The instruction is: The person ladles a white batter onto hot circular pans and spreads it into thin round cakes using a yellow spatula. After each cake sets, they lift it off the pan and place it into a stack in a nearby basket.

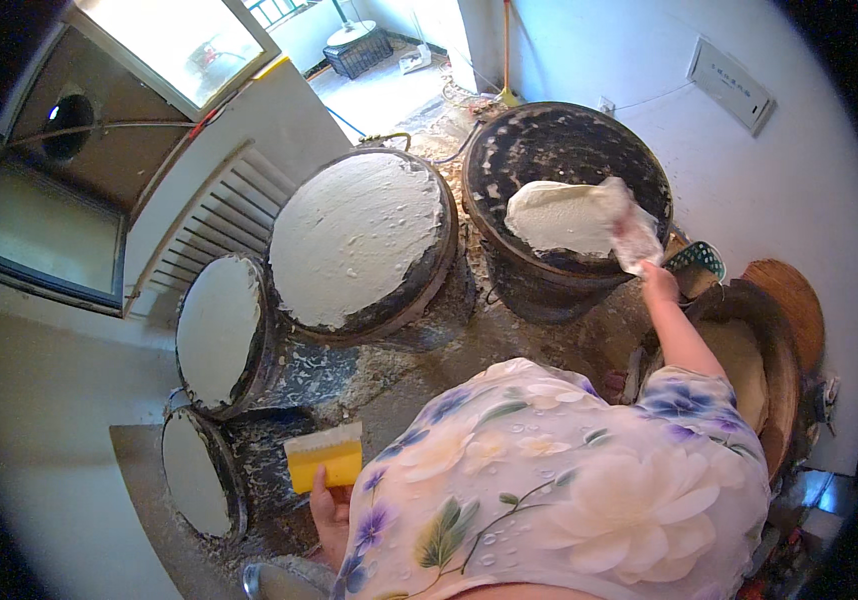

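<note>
My left hand (pixel 329 515) holds a yellow flat scraper (pixel 324 458) low at my left side, above the plaster-spattered floor. My right hand (pixel 637 238), coated in white plaster, reaches into a black bucket (pixel 494 150) and grips a white lump of plaster (pixel 559 215) over the bucket's inside. The arm stretches out from my floral sleeve (pixel 684 395).
Three black buckets filled level with white plaster stand to the left: a big one (pixel 359 240), a middle one (pixel 219 330) and a low one (pixel 197 470). A teal basket (pixel 699 262) and a brown basin (pixel 779 370) sit at right. White wall behind; louvred panel (pixel 224 215) at left.
</note>
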Available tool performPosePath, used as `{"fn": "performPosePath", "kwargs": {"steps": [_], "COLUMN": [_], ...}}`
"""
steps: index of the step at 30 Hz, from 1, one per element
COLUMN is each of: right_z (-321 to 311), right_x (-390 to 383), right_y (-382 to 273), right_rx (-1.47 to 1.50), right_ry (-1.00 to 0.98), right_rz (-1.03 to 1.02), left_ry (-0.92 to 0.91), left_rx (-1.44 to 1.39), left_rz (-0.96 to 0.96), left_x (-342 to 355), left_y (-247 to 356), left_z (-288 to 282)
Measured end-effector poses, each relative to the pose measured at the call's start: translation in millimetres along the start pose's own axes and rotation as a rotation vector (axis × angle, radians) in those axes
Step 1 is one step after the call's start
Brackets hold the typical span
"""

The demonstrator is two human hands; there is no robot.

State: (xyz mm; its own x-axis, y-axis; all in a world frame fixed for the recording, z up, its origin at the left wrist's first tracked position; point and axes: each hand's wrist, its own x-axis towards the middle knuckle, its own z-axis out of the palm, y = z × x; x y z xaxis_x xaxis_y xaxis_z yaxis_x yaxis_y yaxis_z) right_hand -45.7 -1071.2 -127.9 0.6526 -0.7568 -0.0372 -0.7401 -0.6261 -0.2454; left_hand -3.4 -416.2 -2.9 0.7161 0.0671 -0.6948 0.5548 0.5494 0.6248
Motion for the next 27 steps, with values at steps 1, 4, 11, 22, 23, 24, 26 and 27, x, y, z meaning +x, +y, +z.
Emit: {"fn": "performPosePath", "kwargs": {"steps": [1,4,11,22,23,24,26,27], "right_z": [-1,11,58,4,6,10,20,29], "right_x": [1,5,9,47,48,48,47,49], "right_y": [12,12,-109,24,33,36,20,0], "right_rx": [0.052,0.599,0.742,0.021,0.154,0.286,0.916,1.272], "right_ry": [-0.019,-0.147,-0.319,-0.048,-0.06,-0.093,-0.073,-0.084], "right_rz": [0.12,0.459,-0.043,0.161,0.236,0.335,0.532,0.546], "left_ry": [-0.072,-0.238,-0.589,-0.479,-0.5,-0.468,-0.438,-0.429], "left_rx": [-0.001,-0.042,-0.009,0.293,0.284,0.309,0.34,0.356], "left_rz": [0.03,0.116,-0.107,-0.2,-0.175,-0.183,-0.177,-0.188], "left_x": [11,33,39,34,34,34,32,32], "left_y": [0,1,-47,-47,-47,-46,-45,-44], "left_z": [7,38,163,162,160,158,156,157]}}
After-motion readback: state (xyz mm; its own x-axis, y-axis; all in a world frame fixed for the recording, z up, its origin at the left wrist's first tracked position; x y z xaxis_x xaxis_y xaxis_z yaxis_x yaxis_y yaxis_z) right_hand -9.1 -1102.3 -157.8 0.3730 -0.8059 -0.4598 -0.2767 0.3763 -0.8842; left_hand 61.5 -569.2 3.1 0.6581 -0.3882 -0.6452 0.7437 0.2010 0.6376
